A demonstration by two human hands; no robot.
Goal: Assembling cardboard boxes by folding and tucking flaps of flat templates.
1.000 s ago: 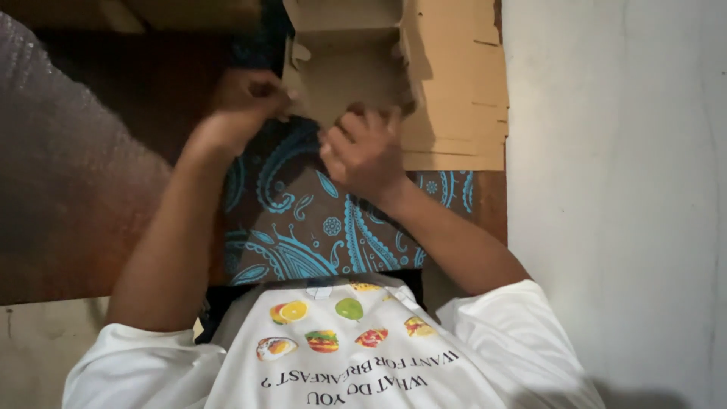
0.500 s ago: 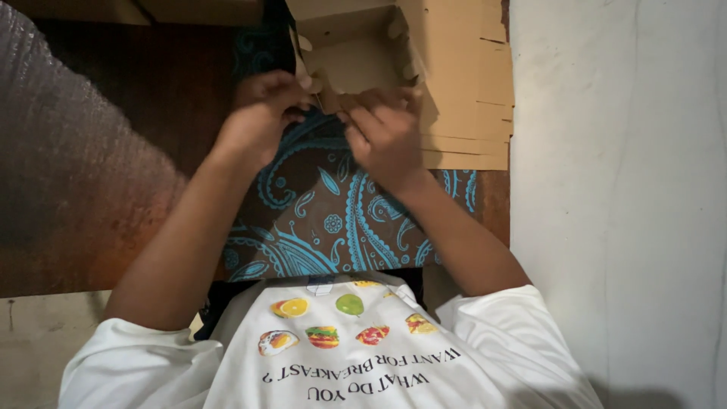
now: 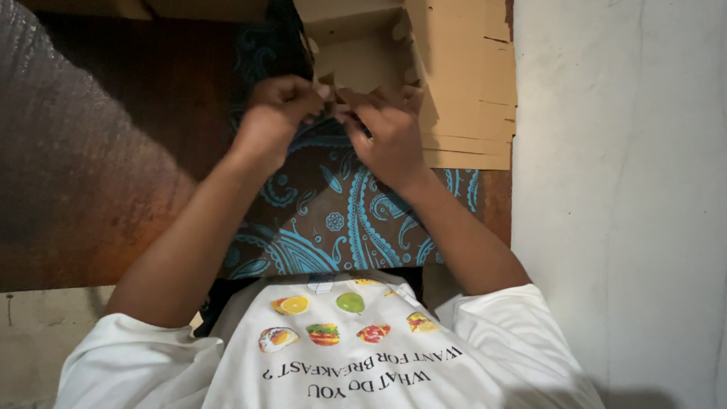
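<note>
Two hands meet: your left hand (image 3: 276, 113) and right hand (image 3: 386, 125) each have their grip clamped on the brown box (image 3: 363, 53) edge, beside stacked flat cardboard (image 3: 469, 91), over the paisley cloth (image 3: 341, 220).

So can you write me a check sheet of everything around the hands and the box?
Surface: dark brown wooden floor, a blue paisley cloth under the hands.
Job's things: half-folded cardboard box, open side showing.
Clutter: stack of flat cardboard sheets beside the box.
Grips: left hand and right hand both pinch the box's near edge.
Cables: nothing seen.
Surroundings: white wall on the right; white printed T-shirt below.
</note>
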